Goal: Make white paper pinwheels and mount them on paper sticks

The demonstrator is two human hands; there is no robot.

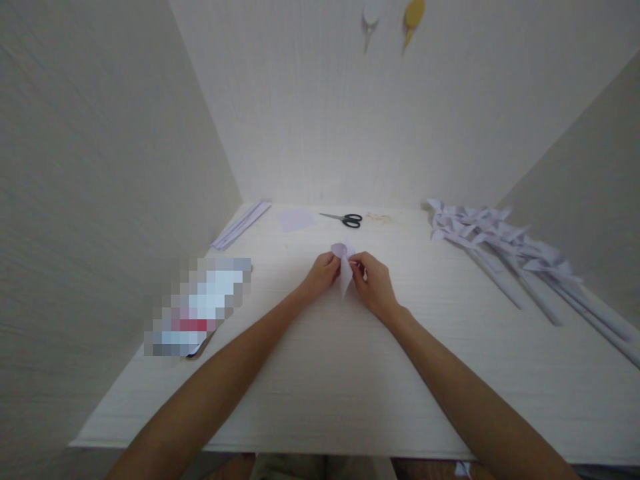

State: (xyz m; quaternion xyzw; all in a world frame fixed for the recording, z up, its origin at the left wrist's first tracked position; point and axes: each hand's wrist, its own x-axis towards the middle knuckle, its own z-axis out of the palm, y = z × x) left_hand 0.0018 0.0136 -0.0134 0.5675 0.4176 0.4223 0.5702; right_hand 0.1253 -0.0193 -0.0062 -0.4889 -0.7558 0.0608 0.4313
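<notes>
Curled paper piece [346, 283]: held up over the middle of the tabletop [325, 373], on the side toward the far edge, directly between the two hands. Left hand [323, 272] pinches it from the left, thumb and fingers pressed together at its side. Right hand [373, 277] meets it from the right, fingertips pinched together at that edge; whether they also grip something small, I cannot tell from here. Neither hand is nearer; both touch.

Long axis: roughly square to the near edge. The pointed end hangs toward that edge, the rounded curl faces the far one; the fingers sit at mid-length.

Surroundings: scissors [352, 221] lie beyond the hands near the far edge, blades toward the left edge. Paper sheet [296, 220] left of them; paper sticks [243, 225] at the far left corner. Paper pinwheels [475, 230] lie grouped along the right edge, heads overlapping, from the far right corner.
</notes>
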